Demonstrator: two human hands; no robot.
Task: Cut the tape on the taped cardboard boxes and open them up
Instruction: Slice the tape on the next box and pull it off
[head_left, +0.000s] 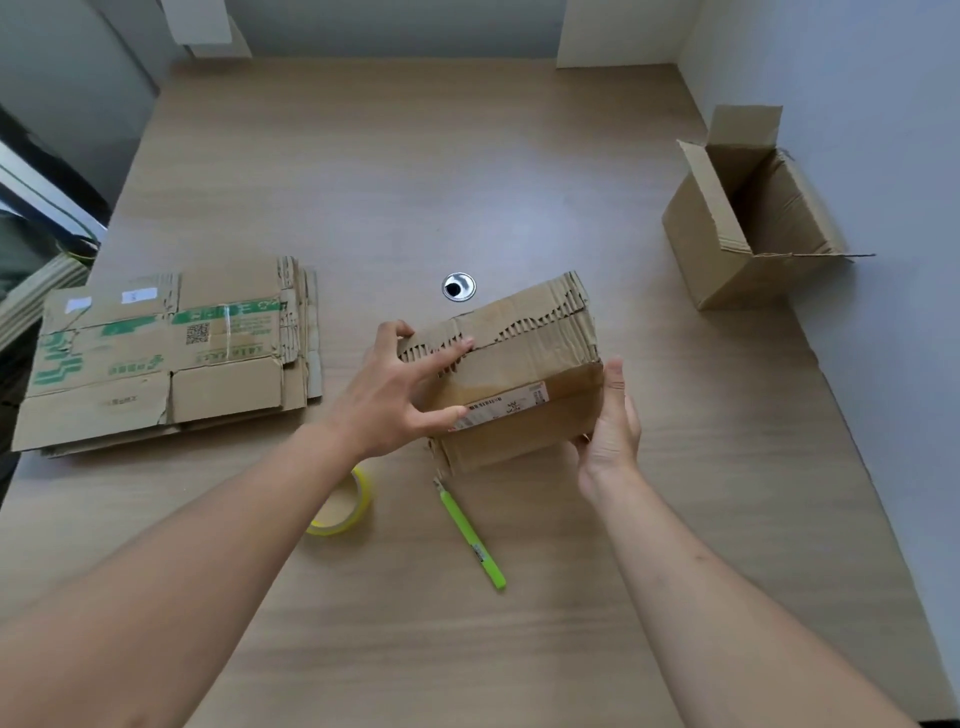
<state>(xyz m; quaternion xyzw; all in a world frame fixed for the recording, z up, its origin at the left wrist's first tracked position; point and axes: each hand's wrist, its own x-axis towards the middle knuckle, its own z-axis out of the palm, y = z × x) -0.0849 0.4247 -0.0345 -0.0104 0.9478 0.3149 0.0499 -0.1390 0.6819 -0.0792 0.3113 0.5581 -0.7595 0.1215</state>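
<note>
Mid-frame: left hand, fingers spread, and right hand, fingers straight, are pressing opposite sides of closed box; knife lying just below.

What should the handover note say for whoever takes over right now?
Left hand: fingers spread, holding the closed box by its left end.
Right hand: flat against the box's right end.
Green cutter lies on the table near the box, untouched; tape roll to its left.
Done: one open box at right; flattened cardboard stack at left.
Left: cut this box's tape, open it.
</note>
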